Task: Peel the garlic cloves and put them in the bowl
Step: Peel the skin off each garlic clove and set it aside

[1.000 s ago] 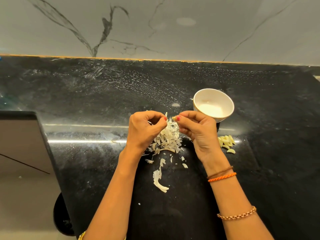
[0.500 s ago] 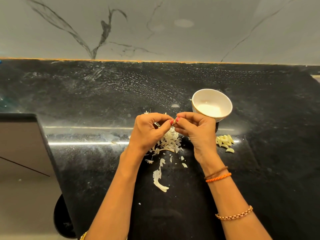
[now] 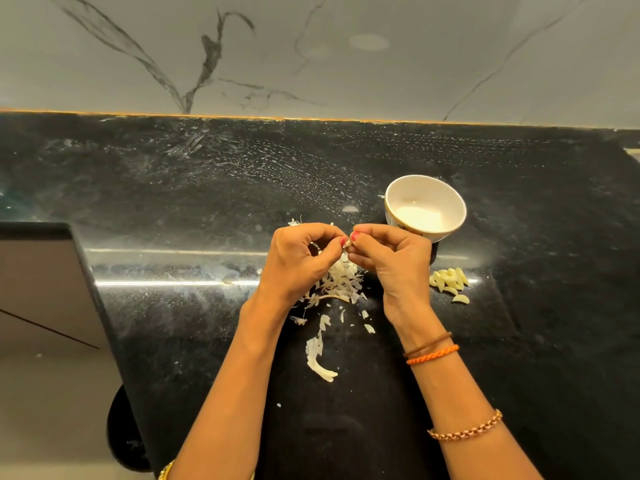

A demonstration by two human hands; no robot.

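We logged: left hand (image 3: 298, 261) and right hand (image 3: 391, 261) fingertips pinching one small garlic clove (image 3: 347, 244) above papery white skins (image 3: 341, 282); glossy round bowl (image 3: 425, 208) behind; peeled cloves (image 3: 449, 279) on black speckled counter (image 3: 173, 188).

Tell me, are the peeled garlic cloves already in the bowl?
No, the peeled cloves lie on the counter beside the bowl.
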